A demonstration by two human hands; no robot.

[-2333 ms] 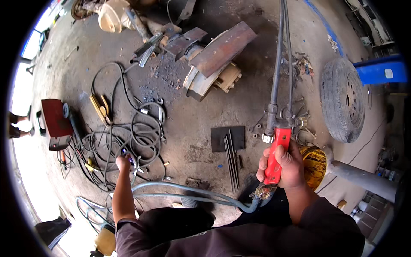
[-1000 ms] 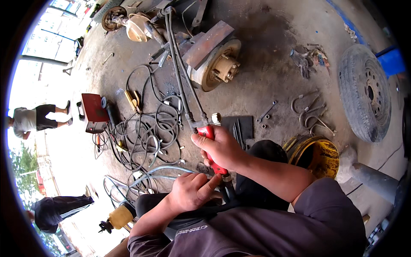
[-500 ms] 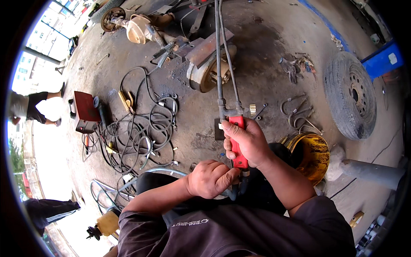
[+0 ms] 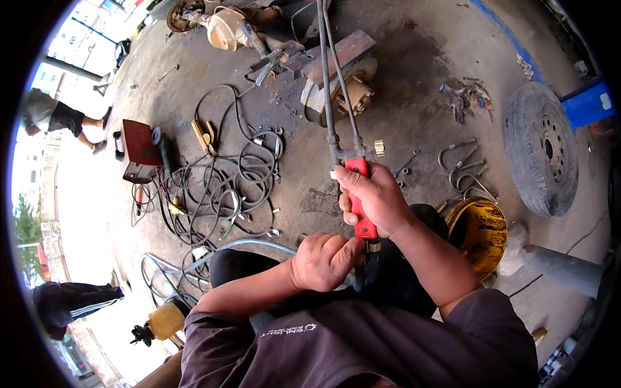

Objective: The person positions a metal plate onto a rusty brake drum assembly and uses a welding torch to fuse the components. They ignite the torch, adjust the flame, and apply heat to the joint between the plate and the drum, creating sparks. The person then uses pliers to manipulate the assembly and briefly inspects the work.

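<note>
Cutting torch [image 4: 358, 166] in the middle of the head view, up off the floor [image 4: 310, 174], just ahead of the knees [image 4: 428, 221]. At its far end, two slim dark tubes [image 4: 326, 84] pointing away past the upper edge, tip out of sight. Held firmly in the right hand [image 4: 378, 202], with fingers round the red handle [image 4: 366, 229] and thumb close to the valve block [image 4: 350, 154]. Just beside the block, on its right, a brass-coloured knob [image 4: 380, 149], untouched. Near the handle's lower end, left hand [image 4: 325, 262] curled close to the hose fitting [image 4: 373, 247]; pinching something or merely resting there, cannot tell.

Handling, by the look of it: stiff, fairly heavy, probably nose-heavy from those long tubes, with some drag from the dark hoses [image 4: 371, 270] below. Perhaps slippery on the smooth red shell. Best held by that handle, with a second hand low down; likely unwise to lift by the tubes, for fear of bending, or by the knob.

Farther off: tangled cables [image 4: 213, 174] and a red box [image 4: 140, 152] leftward; U-shaped bolts [image 4: 463, 171], yellow drum [image 4: 495, 236] and tyre [image 4: 517, 149] rightward.
</note>
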